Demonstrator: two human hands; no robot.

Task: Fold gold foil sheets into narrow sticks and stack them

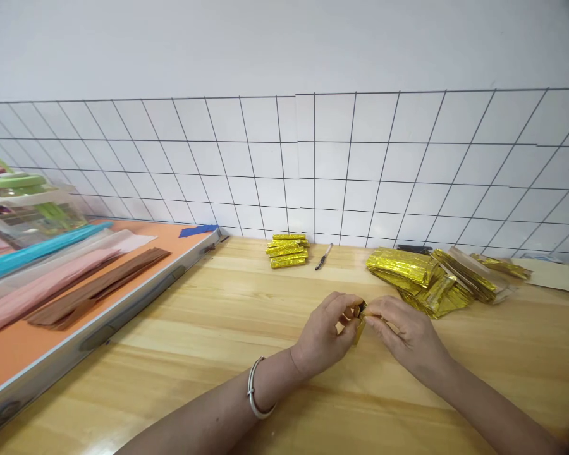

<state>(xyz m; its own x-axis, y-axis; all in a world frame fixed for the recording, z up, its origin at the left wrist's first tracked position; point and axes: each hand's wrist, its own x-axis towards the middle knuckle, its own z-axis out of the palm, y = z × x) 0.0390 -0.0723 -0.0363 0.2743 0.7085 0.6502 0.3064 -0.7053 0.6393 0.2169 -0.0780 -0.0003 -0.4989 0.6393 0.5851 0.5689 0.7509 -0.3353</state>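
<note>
Over the near part of the tabletop, right of centre, a small gold foil piece was pinched by the left hand and, at its upper end, by the right hand, both closed at the tips. At the far middle, gold foil rolls were stacked left of a pen; at the far right, gold foil sheets were heaped

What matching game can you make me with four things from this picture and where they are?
Things:
1. Pen
2. Bangle
3. Brown paper strips
4. Gold foil piece

Places:
A. Around the left wrist
B. Between the left hand and right hand
C. Beside the small gold stack
D. On the orange surface

Pairs: 1-C, 2-A, 3-D, 4-B
</note>
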